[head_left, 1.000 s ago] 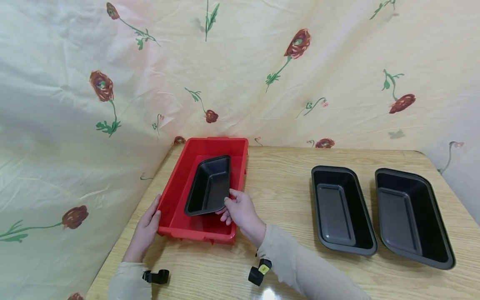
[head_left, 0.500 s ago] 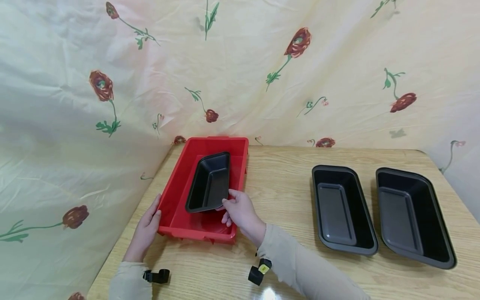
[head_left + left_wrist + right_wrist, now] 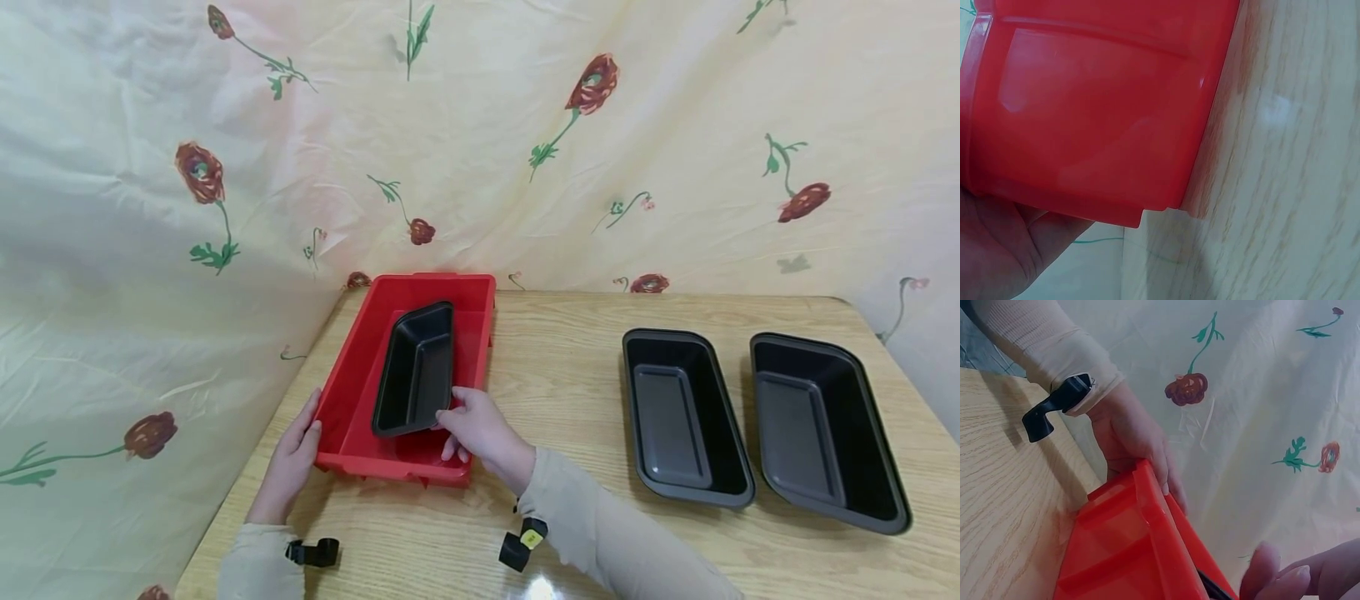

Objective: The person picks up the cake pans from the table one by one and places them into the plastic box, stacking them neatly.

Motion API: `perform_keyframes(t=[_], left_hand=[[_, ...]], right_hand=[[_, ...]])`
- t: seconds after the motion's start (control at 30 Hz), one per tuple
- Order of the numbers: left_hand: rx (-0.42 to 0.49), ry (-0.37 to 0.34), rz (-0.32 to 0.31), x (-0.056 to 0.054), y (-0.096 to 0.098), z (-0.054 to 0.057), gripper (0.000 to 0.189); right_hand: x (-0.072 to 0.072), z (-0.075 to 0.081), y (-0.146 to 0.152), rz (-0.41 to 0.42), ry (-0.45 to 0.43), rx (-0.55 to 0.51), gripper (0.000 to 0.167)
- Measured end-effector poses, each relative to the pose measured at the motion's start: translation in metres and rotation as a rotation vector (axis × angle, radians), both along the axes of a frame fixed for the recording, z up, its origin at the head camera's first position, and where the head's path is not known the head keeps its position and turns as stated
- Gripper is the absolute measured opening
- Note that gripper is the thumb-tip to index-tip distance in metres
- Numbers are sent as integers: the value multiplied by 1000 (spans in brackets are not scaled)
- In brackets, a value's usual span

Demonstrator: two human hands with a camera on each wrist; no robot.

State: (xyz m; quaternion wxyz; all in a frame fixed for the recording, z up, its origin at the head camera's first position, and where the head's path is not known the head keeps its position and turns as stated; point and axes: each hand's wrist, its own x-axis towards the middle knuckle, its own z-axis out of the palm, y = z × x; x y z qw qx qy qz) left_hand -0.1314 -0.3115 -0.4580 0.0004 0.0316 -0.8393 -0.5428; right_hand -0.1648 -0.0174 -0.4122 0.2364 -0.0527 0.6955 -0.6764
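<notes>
A red plastic tray (image 3: 401, 469) stands on the table at left of centre in the head view. My left hand (image 3: 294, 454) grips its near left corner, fingers along the outer side and thumb near the rim. The left wrist view shows the tray's outer wall close up, with part of the left hand (image 3: 997, 250) at its edge. Inside the tray, a black loaf pan (image 3: 420, 367) sits at a slant. My right hand (image 3: 483, 429) pinches the pan's near right corner, thumb on top of the rim. In the right wrist view, the pan is mostly hidden behind the tray wall.
Two more black loaf pans, a narrower one (image 3: 670, 425) and a wider one (image 3: 798, 433), stand side by side on the wooden table (image 3: 558, 358) at the right. A flower-printed cloth (image 3: 480, 125) hangs behind the table and along its left side.
The pan in the tray has shifted slightly left and turned a little, its near end coming down toward me. My right hand has moved with it; the left hand stays on the tray.
</notes>
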Motion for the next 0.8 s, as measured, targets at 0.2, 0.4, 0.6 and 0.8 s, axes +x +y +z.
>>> perform_keyframes(t=[0.2,0.4,0.6,0.8], left_hand=[[11,-2,-6,0,0,0,54],[-20,-26,8,1,-1,-1,54],[-30,-38,13,1,0,0,54],[-8,-43,8,1,-1,0,54]], right_hand=[[1,3,1,31,-30,44,69],[2,5,1,59,-40,80,70],[1,6,1,77,-46,112,70],[0,6,1,89,-61,107,69]])
